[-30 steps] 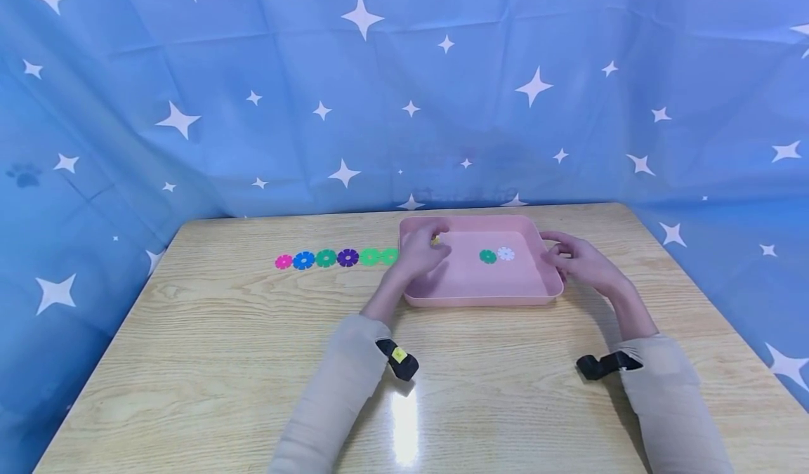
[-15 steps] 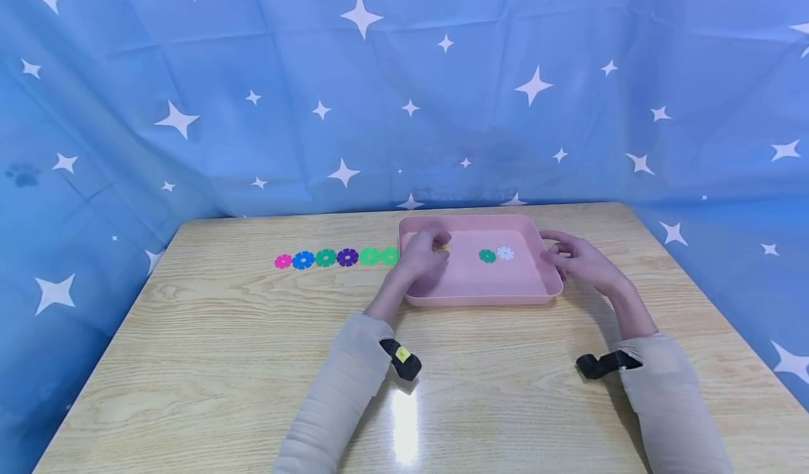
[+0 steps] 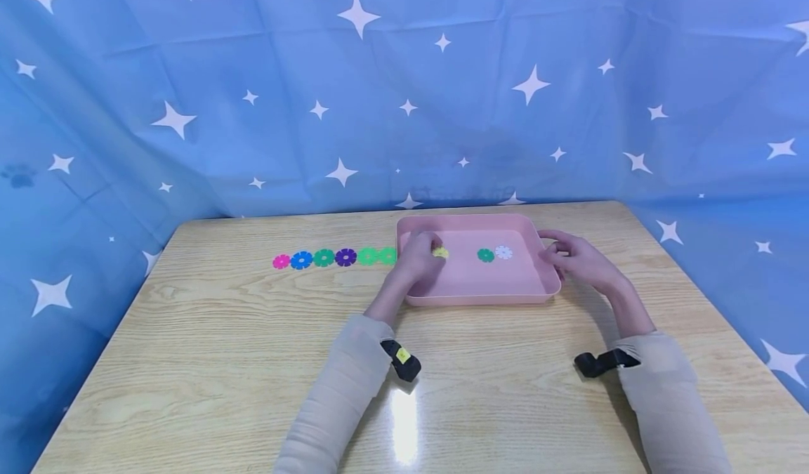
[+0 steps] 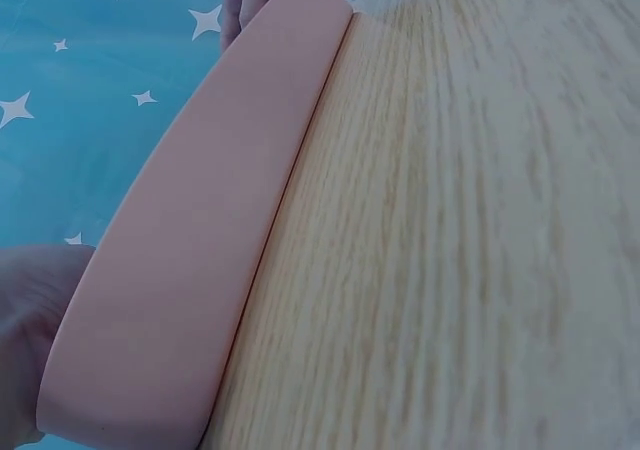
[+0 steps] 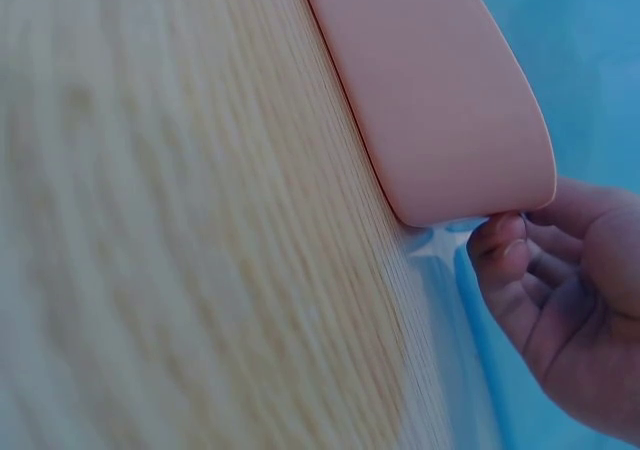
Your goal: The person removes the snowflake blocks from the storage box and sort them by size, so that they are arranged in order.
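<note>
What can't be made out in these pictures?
Head view: part of the yellow piece, covered by the left hand; whether it is pinched is unclear.
Left wrist view: the inside of the pink tray, hidden by its outer wall.
Right wrist view: part of the right hand, cut off by the right edge.

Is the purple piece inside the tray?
No, the purple piece lies on the table in a row of pieces to the left of the tray.

Wood-grain table (image 3: pixel 208 361): pink tray (image 3: pixel 480 300), coloured disc row (image 3: pixel 339 258).
</note>
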Tool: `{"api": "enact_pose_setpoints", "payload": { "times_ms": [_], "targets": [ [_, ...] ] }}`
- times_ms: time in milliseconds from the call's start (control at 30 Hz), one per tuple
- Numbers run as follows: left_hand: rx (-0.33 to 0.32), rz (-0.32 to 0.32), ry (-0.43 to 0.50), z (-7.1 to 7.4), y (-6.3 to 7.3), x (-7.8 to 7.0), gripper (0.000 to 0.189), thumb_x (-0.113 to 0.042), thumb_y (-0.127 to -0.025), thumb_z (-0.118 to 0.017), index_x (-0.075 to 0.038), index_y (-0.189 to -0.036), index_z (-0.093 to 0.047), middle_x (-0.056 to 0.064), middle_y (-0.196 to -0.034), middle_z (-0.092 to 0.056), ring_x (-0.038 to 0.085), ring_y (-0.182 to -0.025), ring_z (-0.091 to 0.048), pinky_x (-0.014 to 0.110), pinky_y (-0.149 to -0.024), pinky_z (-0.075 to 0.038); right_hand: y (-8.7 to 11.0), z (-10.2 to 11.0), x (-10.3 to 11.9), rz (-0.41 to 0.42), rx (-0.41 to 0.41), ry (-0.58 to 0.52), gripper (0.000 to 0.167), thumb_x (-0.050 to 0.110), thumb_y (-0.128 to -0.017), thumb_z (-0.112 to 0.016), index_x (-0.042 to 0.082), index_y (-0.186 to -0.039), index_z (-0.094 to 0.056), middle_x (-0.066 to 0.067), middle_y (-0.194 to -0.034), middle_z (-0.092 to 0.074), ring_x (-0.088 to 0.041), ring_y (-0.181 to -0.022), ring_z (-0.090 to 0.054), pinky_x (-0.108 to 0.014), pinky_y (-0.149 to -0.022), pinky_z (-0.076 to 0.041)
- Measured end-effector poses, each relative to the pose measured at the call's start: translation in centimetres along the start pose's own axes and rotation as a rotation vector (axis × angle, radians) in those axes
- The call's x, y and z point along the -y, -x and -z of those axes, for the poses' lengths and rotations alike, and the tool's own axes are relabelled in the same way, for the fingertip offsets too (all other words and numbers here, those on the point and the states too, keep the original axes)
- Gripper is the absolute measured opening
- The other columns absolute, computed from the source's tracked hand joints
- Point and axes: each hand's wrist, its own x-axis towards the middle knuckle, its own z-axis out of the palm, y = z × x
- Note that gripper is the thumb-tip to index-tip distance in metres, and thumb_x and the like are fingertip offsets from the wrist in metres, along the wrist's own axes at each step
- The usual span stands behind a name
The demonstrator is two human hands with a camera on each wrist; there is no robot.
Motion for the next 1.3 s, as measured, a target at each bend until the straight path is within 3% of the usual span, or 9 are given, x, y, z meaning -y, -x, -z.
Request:
{"api": "enact_pose_setpoints", "payload": {
  "times_ms": [100, 367, 700, 933, 1067, 1300],
  "targets": [
    [0.019, 0.018, -0.022, 0.0, 0.1, 0.0, 0.028, -0.005, -0.094, -0.067, -0.002, -0.122, -0.065, 0.007, -0.124, -0.058, 0.02, -0.118, -0.049, 0.03, -0.1, -0.046, -0.1, 0.0, 0.1, -0.001, 0.001, 0.001, 0.055, 0.016, -0.106, -0.053, 0.0, -0.154, -0.033, -0.02, -0.094, -0.056, -0.021, -0.063, -0.054, -0.037, -0.06, -0.051],
    [0.028, -0.031, 0.042, 0.1, 0.2, 0.1, 0.02, -0.005, -0.093, -0.069, -0.003, -0.112, -0.062, 0.008, -0.112, -0.061, 0.021, -0.102, -0.057, 0.032, -0.089, -0.05, 0.0, -0.1, 0.3, -0.01, 0.002, 0.019, 0.055, 0.017, -0.106, -0.053, 0.0, -0.154, -0.032, -0.019, -0.094, -0.056, -0.022, -0.063, -0.054, -0.036, -0.062, -0.05],
    [-0.045, -0.105, 0.137, 0.2, 0.6, -0.3, 0.008, -0.006, -0.097, -0.066, -0.005, -0.105, -0.067, 0.006, -0.097, -0.064, 0.016, -0.087, -0.058, 0.025, -0.077, -0.049, 0.1, -0.1, 0.2, -0.017, 0.004, 0.021, 0.056, 0.017, -0.106, -0.054, -0.001, -0.154, -0.032, -0.018, -0.093, -0.056, -0.021, -0.063, -0.054, -0.035, -0.062, -0.05],
    [-0.096, -0.159, 0.271, 1.6, 1.4, -0.2, 0.012, 0.0, -0.097, -0.062, -0.001, -0.109, -0.066, 0.011, -0.1, -0.063, 0.021, -0.09, -0.06, 0.028, -0.081, -0.051, 0.0, -0.1, 0.2, -0.004, 0.0, 0.016, 0.055, 0.017, -0.106, -0.054, -0.001, -0.153, -0.033, -0.018, -0.092, -0.056, -0.021, -0.062, -0.053, -0.037, -0.061, -0.05],
    [-0.138, -0.137, 0.298, 2.6, 2.2, 0.3, 0.023, 0.0, -0.097, -0.062, 0.001, -0.12, -0.064, 0.012, -0.103, -0.063, 0.021, -0.091, -0.059, 0.029, -0.082, -0.052, 0.0, 0.0, 0.2, -0.004, 0.002, 0.011, 0.055, 0.017, -0.106, -0.054, -0.001, -0.153, -0.033, -0.018, -0.092, -0.056, -0.021, -0.061, -0.054, -0.038, -0.061, -0.05],
    [-0.204, -0.113, 0.385, 4.8, 3.5, 1.9, 0.027, -0.004, -0.1, -0.061, 0.0, -0.126, -0.063, 0.013, -0.101, -0.062, 0.023, -0.084, -0.063, 0.028, -0.07, -0.055, 0.0, -0.1, 0.3, -0.005, 0.004, 0.003, 0.055, 0.016, -0.106, -0.054, -0.001, -0.153, -0.032, -0.019, -0.093, -0.056, -0.022, -0.061, -0.054, -0.037, -0.061, -0.051]
  ]
}}
